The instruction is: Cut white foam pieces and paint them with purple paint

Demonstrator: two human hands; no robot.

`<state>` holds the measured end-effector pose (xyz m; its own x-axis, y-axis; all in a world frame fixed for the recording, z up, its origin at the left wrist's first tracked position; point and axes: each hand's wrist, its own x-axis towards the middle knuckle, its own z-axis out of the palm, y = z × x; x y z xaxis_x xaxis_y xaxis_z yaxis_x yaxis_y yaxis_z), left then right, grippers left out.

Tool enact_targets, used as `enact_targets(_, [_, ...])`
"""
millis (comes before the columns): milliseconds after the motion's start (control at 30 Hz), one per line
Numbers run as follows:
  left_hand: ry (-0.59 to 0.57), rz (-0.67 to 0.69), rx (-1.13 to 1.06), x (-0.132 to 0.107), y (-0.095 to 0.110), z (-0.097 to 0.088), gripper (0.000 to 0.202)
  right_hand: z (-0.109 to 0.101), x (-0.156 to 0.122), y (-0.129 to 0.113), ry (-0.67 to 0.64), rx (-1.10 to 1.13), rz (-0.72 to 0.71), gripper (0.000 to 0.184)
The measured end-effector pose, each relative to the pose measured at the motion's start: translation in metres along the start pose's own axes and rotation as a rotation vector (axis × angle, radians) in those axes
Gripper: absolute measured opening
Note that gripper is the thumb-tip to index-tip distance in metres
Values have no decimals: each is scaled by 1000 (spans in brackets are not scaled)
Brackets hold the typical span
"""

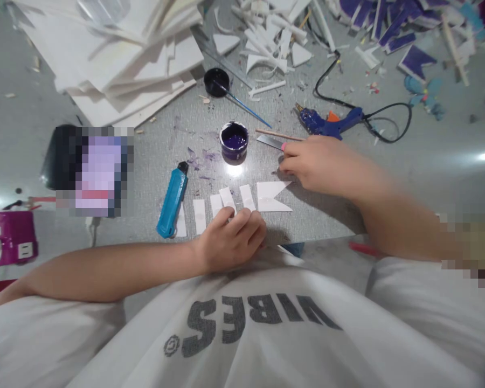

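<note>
The right hand [317,163] grips a small knife [270,142]. White pieces [265,198] lie nearer the body than that grip, by the curled left hand [234,238]. I can't tell if it's holding anything.

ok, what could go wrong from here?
1. Bare blade: the knife at the right hand shows exposed metal, so a slip might nick fingers.
2. Spill: its tip points at the open paint pot close by; a knock could splash purple onto the forked white piece.
3. Burn: the glue gun lies just beyond that hand. Can't tell if it's hot.
</note>
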<state>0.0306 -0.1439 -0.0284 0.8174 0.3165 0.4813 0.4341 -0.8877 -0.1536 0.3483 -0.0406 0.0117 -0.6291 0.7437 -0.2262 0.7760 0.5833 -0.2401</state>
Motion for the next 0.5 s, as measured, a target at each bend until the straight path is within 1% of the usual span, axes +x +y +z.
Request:
enact_targets(100, [-27,-2,1,-2,0,0,42,-4,3,-7,-53,-131,18,35])
enact_targets(233, [-52,10,-4,-3,-1,0,45,-9,5,-13,-136,-204,60,38])
enact_targets(400, [-50,11,0,-3,-1,0,46,-11,4,-15,-100,-187,24,35])
enact_targets(500, [-43,4,23,-3,0,0,49,-11,3,-14,-97,-182,32,36])
